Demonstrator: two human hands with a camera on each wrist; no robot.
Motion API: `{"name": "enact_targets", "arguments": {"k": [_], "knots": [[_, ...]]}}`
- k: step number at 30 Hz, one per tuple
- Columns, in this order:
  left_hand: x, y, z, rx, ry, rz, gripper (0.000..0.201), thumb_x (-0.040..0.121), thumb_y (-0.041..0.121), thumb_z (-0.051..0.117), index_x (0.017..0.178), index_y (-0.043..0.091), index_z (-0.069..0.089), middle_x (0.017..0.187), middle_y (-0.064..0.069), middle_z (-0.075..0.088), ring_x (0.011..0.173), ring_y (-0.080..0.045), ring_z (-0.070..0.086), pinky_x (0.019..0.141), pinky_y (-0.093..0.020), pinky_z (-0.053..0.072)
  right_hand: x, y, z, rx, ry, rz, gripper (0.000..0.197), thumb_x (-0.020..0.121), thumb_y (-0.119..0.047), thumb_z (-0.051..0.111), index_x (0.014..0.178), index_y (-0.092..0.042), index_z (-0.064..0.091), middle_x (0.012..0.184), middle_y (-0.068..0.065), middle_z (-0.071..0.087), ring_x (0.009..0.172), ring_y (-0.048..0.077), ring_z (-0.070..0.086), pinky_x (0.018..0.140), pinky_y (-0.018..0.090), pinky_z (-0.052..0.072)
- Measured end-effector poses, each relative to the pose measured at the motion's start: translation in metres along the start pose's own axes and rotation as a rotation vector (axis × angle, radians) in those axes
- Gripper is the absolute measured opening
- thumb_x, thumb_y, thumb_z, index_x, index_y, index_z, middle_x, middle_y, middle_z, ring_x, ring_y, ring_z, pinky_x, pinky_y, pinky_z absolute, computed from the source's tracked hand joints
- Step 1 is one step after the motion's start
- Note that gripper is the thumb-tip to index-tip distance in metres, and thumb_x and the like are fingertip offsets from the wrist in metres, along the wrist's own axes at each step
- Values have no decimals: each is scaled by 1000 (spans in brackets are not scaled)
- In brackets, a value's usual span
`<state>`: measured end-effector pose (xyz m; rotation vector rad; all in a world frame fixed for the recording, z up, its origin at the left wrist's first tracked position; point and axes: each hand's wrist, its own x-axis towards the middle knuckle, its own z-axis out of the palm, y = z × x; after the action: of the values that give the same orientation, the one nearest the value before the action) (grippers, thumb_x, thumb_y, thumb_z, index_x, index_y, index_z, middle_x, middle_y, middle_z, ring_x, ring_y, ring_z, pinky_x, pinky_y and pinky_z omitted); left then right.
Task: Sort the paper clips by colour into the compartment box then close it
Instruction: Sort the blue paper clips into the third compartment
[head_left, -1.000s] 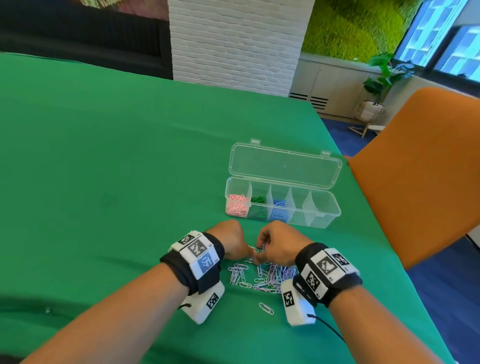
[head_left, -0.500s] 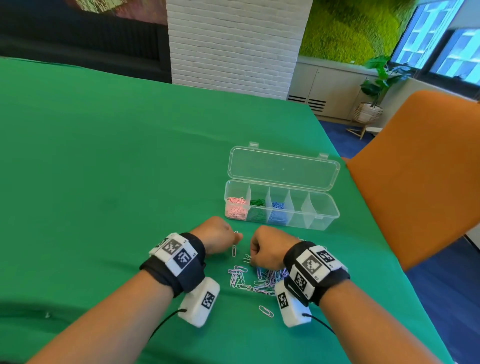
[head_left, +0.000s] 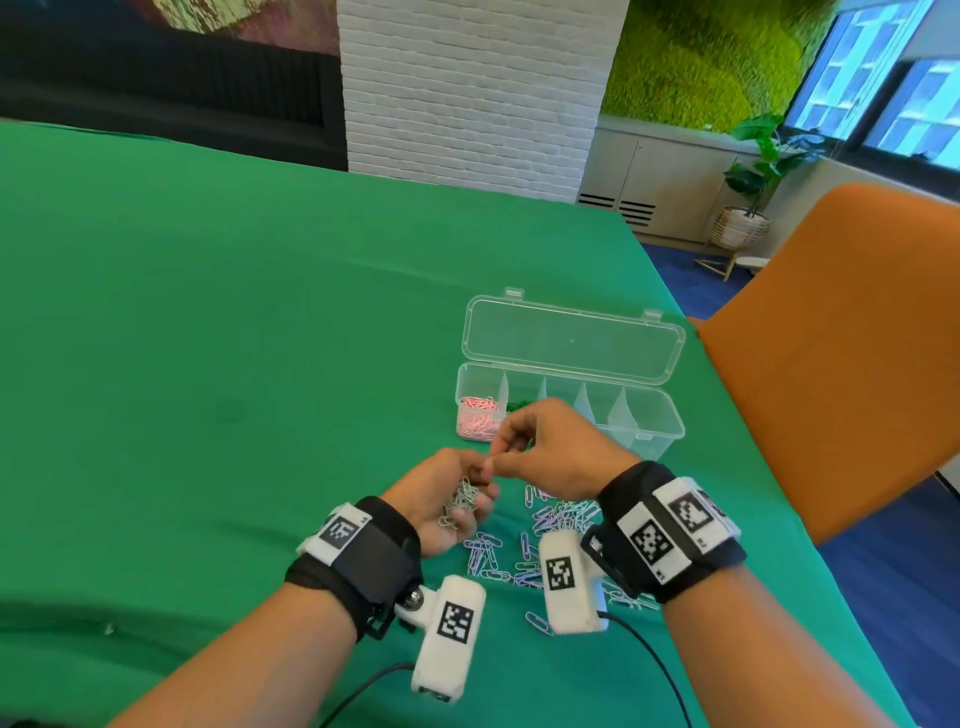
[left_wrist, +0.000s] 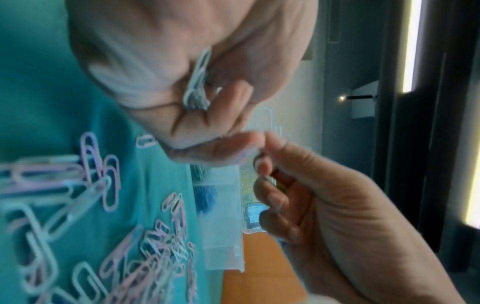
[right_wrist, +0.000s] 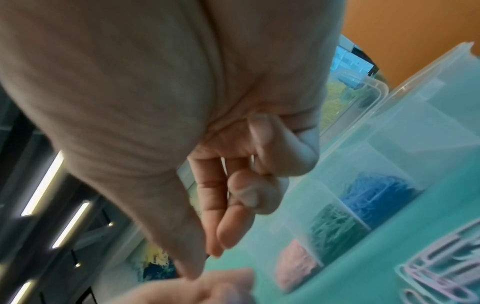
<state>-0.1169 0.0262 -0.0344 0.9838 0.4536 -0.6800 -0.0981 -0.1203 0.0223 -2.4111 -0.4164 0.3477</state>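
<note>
Both our hands meet above loose clips (head_left: 540, 535): left hand (head_left: 447, 499) cups pale clips (head_left: 460, 501), right hand (head_left: 550, 452) fingers curled, contents unclear; box (head_left: 649, 431) open.

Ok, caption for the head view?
Left hand cups pale clips, right hand reaching in, open box behind.

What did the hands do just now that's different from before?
Both hands lifted off the clip pile. The left hand turned palm up, cupping pale clips; the right hand rose over it, fingertips at the left thumb. The compartment box stayed open, unmoved.
</note>
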Motion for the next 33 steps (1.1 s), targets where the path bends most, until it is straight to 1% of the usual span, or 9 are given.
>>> {"name": "enact_targets", "arguments": {"k": [4,7,10,12,16,20,23,29,33], "knots": [[-4,7,-9,454,144,104,31,98,29,53,70,19,44,51,6,32,37,-7,21,32,-16,14,-9,16,27,-145,-68,145,17,82,-26,77,72,-14,69,71,-1,68,64,10,59,70,29,55],[-12,7,-13,1152,238,180,33,94,39,62,71,17,55,54,4,38,43,-12,31,42,-19,23,-18,23,48,-253,-140,220,23,78,-34,81,75,-13,72,73,1,71,67,14,63,71,29,55],[-16,1,-17,1513,226,177,30,87,39,72,81,10,68,72,-1,58,64,-16,50,64,-26,43,-17,31,53,-265,-121,241,11,82,-18,73,78,-8,73,82,7,74,79,20,70,78,36,59],[-16,-3,-16,1566,223,183,23,86,35,74,89,12,72,82,2,66,76,-15,58,72,-27,46,-17,35,51,-265,-122,256,9,82,-12,66,78,-8,73,83,8,74,80,21,70,78,38,60],[-15,-5,-4,1557,225,260,9,86,24,75,91,17,74,90,4,70,83,-12,60,72,-24,43,-19,39,46,-272,-105,265,8,79,-11,64,77,-8,70,83,8,73,80,22,69,77,38,60],[-12,-7,1,1565,239,278,20,82,32,78,91,15,72,94,2,71,89,-15,63,73,-25,44,-25,38,41,-250,-89,217,5,79,-18,68,77,-13,67,80,3,70,78,18,67,75,35,58],[-15,-5,-3,1595,250,278,21,81,31,80,94,17,71,86,7,65,80,-11,59,68,-23,41,-28,34,40,-211,-106,135,1,79,-16,67,79,-17,67,80,-1,69,76,16,65,76,34,58],[-20,1,-15,1593,268,250,10,84,25,78,92,23,71,77,13,56,69,-1,49,70,-24,40,-24,28,46,-182,-158,1,23,83,-8,56,87,-26,70,85,-4,71,72,11,61,76,26,53],[-21,2,-21,1595,283,253,3,86,23,74,89,22,74,77,12,61,69,-2,53,65,-22,40,-22,19,50,-254,-192,-44,28,84,-8,54,96,-25,72,86,-3,71,81,18,64,79,31,54]]}}
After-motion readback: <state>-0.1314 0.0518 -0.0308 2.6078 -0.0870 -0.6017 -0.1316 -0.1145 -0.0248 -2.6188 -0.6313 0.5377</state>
